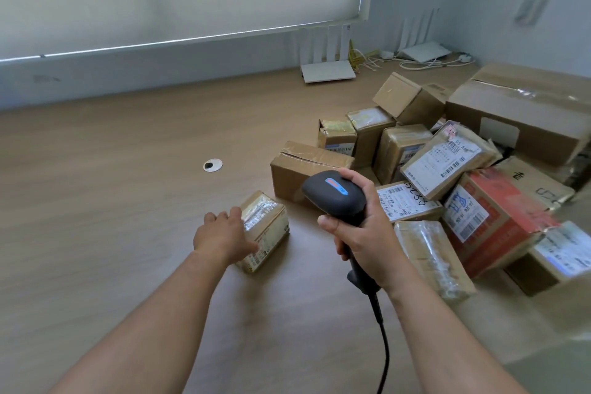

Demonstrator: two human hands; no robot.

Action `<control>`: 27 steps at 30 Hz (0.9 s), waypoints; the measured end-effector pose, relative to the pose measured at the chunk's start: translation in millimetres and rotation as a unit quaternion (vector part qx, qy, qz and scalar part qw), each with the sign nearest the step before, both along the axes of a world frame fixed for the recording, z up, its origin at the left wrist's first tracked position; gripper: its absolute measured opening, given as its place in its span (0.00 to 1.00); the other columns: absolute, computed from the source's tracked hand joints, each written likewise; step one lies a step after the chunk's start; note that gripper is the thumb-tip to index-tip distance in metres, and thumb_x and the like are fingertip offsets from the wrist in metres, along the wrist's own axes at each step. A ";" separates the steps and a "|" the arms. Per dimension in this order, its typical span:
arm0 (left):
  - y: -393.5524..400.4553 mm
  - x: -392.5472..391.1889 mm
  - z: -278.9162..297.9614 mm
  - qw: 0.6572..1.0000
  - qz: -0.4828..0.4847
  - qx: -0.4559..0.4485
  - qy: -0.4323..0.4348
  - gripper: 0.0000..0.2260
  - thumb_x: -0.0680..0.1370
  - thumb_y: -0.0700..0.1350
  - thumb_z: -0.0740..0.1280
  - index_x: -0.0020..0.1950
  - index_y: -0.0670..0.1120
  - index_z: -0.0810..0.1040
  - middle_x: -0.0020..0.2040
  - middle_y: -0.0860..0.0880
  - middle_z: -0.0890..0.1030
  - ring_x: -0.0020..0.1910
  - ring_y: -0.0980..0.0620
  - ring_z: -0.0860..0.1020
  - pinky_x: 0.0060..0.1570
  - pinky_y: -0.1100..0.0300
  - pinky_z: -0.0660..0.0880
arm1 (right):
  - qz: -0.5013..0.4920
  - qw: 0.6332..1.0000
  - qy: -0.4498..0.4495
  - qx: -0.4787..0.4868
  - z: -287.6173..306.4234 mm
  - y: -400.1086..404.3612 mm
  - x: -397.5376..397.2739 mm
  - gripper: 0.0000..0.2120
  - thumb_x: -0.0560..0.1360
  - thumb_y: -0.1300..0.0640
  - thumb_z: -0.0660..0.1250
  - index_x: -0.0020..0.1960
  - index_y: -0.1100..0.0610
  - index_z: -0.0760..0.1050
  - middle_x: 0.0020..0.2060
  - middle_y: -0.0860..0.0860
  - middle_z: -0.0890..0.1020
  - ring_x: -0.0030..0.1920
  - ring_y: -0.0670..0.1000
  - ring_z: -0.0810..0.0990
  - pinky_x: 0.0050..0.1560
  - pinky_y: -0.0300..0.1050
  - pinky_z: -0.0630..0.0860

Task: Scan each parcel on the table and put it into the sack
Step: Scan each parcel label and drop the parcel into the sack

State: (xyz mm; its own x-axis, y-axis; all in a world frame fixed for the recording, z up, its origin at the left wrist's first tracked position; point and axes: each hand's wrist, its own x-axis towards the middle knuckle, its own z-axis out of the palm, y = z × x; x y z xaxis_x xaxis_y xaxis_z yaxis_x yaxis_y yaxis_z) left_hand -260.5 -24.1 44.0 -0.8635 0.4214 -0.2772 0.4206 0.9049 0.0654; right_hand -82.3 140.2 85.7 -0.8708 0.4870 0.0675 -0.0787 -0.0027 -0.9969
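Note:
A small taped cardboard parcel (268, 227) lies alone on the wooden table (112, 201), left of the pile. My left hand (224, 237) rests against its left side, thumb along the lower edge and fingers by the top; whether it grips is unclear. My right hand (364, 233) grips the handle of a black barcode scanner (335, 195), its head pointing away towards the pile, its cable hanging down to the bottom edge. A pile of several cardboard parcels (447, 169) with white labels fills the right side. No sack is in view.
A large brown box (524, 109) stands at the far right. A red carton (499, 217) sits in the pile. Two white routers (327, 70) with cables stand by the wall. A round cable grommet (212, 165) is set in the tabletop.

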 end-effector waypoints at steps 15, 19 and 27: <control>-24.3 0.4 3.6 0.918 0.126 0.323 -0.191 0.40 0.69 0.40 0.76 0.77 0.51 0.60 0.65 0.45 0.74 0.57 0.46 0.77 0.54 0.55 0.74 | 0.047 0.999 0.005 -0.003 3.7 4.6 9.3 0.33 0.73 0.68 0.72 0.67 0.39 0.67 0.57 0.57 0.76 0.26 0.51 0.73 0.26 0.41 0.72; -28.2 -3.5 20.7 0.884 0.128 0.398 -0.211 0.36 0.71 0.39 0.75 0.76 0.49 0.63 0.64 0.46 0.77 0.59 0.50 0.77 0.56 0.60 0.70 | 0.075 0.997 0.023 -0.013 3.7 4.9 12.3 0.33 0.70 0.64 0.74 0.66 0.38 0.68 0.58 0.57 0.76 0.26 0.53 0.73 0.25 0.42 0.72; -17.1 12.8 46.3 0.795 0.156 0.552 -0.200 0.41 0.72 0.34 0.71 0.78 0.52 0.53 0.52 0.50 0.79 0.50 0.53 0.79 0.59 0.54 0.72 | 0.083 0.996 0.036 -0.027 11.1 -1.5 21.2 0.32 0.71 0.66 0.73 0.66 0.39 0.68 0.57 0.56 0.76 0.27 0.54 0.73 0.26 0.45 0.72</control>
State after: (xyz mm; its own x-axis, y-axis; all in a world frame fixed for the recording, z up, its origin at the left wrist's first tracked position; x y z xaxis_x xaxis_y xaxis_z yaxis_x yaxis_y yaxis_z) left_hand -247.8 -41.1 90.3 -0.9096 0.3808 -0.1660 -0.0670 0.2600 0.9633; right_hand -61.1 138.7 96.8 -0.9332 0.3422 0.1099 -0.1434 -0.0741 -0.9869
